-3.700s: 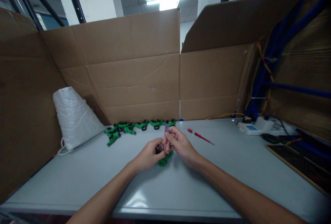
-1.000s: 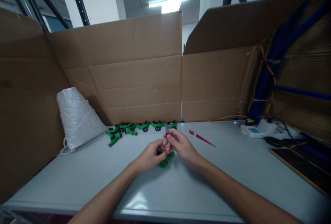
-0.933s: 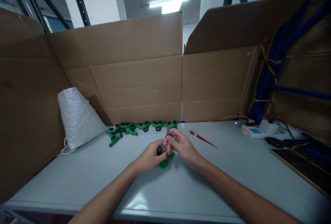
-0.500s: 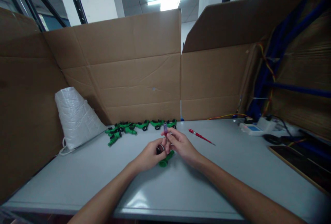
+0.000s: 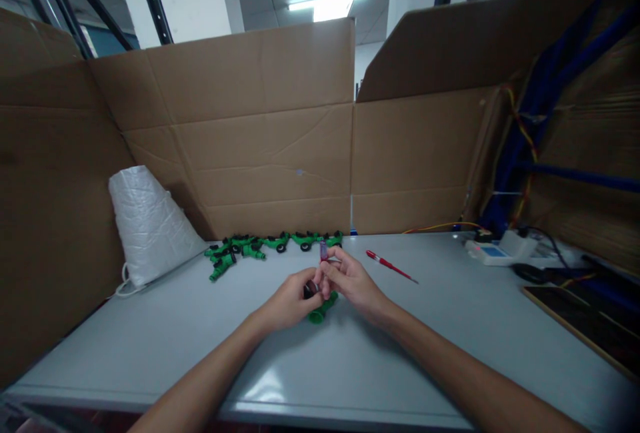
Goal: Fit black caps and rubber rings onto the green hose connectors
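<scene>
My left hand [image 5: 291, 299] is closed round a green plastic fitting [image 5: 321, 309] whose end pokes out below my fingers, just above the grey table [image 5: 350, 366]. My right hand [image 5: 353, 281] pinches a small purple-handled tool [image 5: 323, 251] held upright, its tip down at the fitting between both hands. Several more green fittings with black rings [image 5: 260, 247] lie in a row behind my hands, along the foot of the cardboard wall.
A red screwdriver [image 5: 389, 265] lies to the right of my hands. A white woven bag [image 5: 148, 223] stands at the back left. Cardboard sheets [image 5: 280, 133] wall in the table. A white device [image 5: 493, 251], cables and a dark board [image 5: 585, 326] are at the right.
Both hands stay together on the fitting; the purple tool shifts only slightly between my right fingers. The view sways a little.
</scene>
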